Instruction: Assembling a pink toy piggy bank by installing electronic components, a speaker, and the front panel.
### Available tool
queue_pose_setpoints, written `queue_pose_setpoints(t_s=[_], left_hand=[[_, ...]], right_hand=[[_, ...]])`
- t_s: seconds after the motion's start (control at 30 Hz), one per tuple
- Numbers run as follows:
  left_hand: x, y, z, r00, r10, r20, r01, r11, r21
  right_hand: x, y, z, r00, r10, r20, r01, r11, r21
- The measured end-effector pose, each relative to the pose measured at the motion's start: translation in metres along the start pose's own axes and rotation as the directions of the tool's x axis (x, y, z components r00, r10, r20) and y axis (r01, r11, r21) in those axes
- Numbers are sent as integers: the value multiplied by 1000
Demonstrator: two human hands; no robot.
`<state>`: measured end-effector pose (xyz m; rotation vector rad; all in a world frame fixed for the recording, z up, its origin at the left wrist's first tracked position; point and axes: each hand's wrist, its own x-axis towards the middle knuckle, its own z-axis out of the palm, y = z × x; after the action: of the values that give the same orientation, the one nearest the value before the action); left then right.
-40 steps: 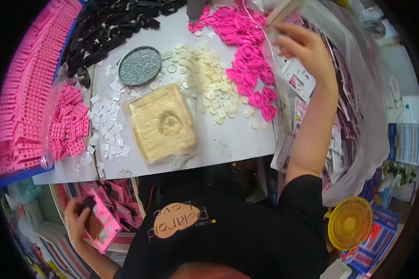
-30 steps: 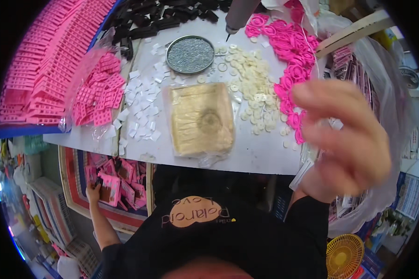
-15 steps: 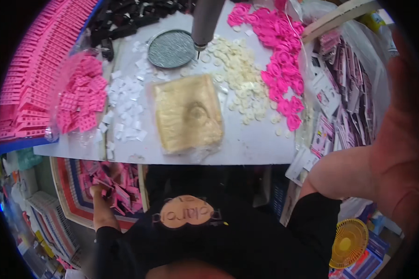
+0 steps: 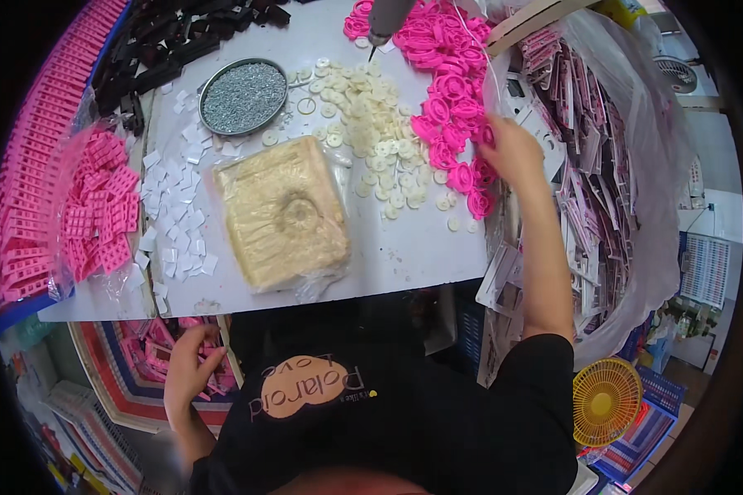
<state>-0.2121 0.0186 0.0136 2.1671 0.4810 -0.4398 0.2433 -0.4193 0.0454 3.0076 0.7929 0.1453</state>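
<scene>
My right hand (image 4: 516, 153) reaches to the right edge of a heap of bright pink ring-shaped plastic pieces (image 4: 450, 87), its fingers closed on one at the edge; the fingertips are partly hidden. Below the table's left front edge, my left hand (image 4: 191, 369) is over a striped bin (image 4: 107, 363) of pink plastic parts (image 4: 153, 351). Its thumb and fingers are apart, with nothing visible between them. A yellowish block wrapped in clear plastic (image 4: 264, 219), with a round mark on it, lies at the table's front. Above the table hangs a grey power screwdriver (image 4: 386, 18), bit downward.
Cream discs (image 4: 388, 148), white square pieces (image 4: 173, 206) and a round dish of small metal screws (image 4: 243, 96) surround the block. Black parts (image 4: 165, 49) lie behind. Pink gridded pieces (image 4: 103, 206) are at left. A bag of flat parts (image 4: 586, 190) and a yellow basket (image 4: 607, 402) stand right.
My right hand has come down from the far right to the pink pieces. My left hand has risen out of the bin's contents. The view has shifted, with the table now further left.
</scene>
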Motion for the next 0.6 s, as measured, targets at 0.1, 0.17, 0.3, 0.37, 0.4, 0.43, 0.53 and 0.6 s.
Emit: queue_pose_setpoints(t_s=[0.1, 0.17, 0.3, 0.37, 0.4, 0.43, 0.53, 0.6], left_hand=[[14, 39, -4, 990, 127, -58, -119, 985, 125], [16, 63, -14, 988, 149, -33, -142, 979, 149], [21, 92, -19, 964, 253, -87, -258, 964, -60], [43, 112, -6, 964, 220, -150, -248, 947, -202], [60, 112, 13, 924, 308, -226, -369, 874, -317], [72, 132, 15, 956, 280, -84, -287, 844, -454], [96, 153, 27, 942, 296, 161, -71, 640, -765], [101, 143, 37, 952, 271, 140, -64, 626, -777]], right_hand=[[2, -8, 23, 993, 116, -34, -119, 987, -106], [3, -1, 20, 992, 114, -58, -116, 993, -35], [-8, -25, -20, 984, 173, -49, -146, 929, 339], [-20, -74, -41, 989, 10, 147, -117, 661, 741], [-31, -103, -45, 951, -199, 237, -151, 367, 918], [-40, -139, -54, 881, -390, 269, -195, 219, 956], [-58, -202, -62, 842, -521, 138, 0, 256, 967], [-62, -223, -55, 905, -423, -47, 199, 323, 925]])
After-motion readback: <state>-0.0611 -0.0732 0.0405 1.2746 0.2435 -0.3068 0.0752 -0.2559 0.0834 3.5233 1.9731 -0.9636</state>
